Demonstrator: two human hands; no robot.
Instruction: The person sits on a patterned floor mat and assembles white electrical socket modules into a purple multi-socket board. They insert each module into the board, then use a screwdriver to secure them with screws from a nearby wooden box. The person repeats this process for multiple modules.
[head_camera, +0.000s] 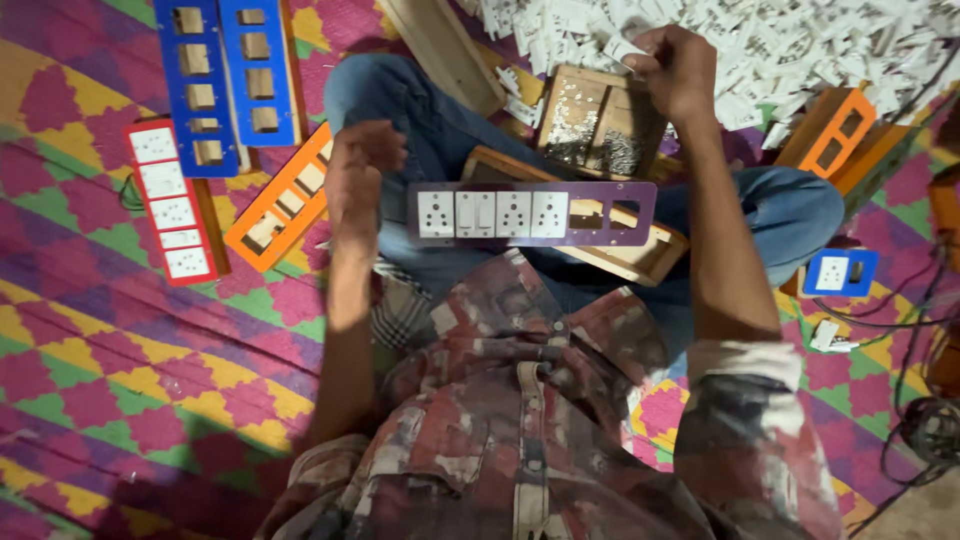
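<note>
Purple switch plate (530, 213) lies across the person's lap, resting on an open wooden box (640, 255) over the knees, level and long side across the view. Four white modules fill its left openings (three sockets and a switch unit); the two openings at the right end are empty. Judged: a thin, stiff, light panel, smooth-faced and liable to slide on the box; best held by its long edges or the bare right end, not by the modules, which may only be pressed in. Left hand (362, 180) hovers just left of the plate's end, fingers curled loosely inward; motion blur hides whether it holds anything, and contact with the plate cannot be told. Right hand (672, 70) is raised farther out, fingers pinched together on a small white part (628, 50) at the edge of the heap. Between the knees, beyond the plate, a partitioned wooden tray (598, 120) holds small metal screws. To the left on the patterned mat (110, 330): an orange plate (285, 195) with empty cut-outs, a red plate (170, 205) fully fitted with white modules, two blue plates (225, 75) with empty openings. To the right: an orange frame (838, 130) and a small blue single plate (842, 272). Farthest out, a large heap of white parts (800, 45) covers the upper right.
</note>
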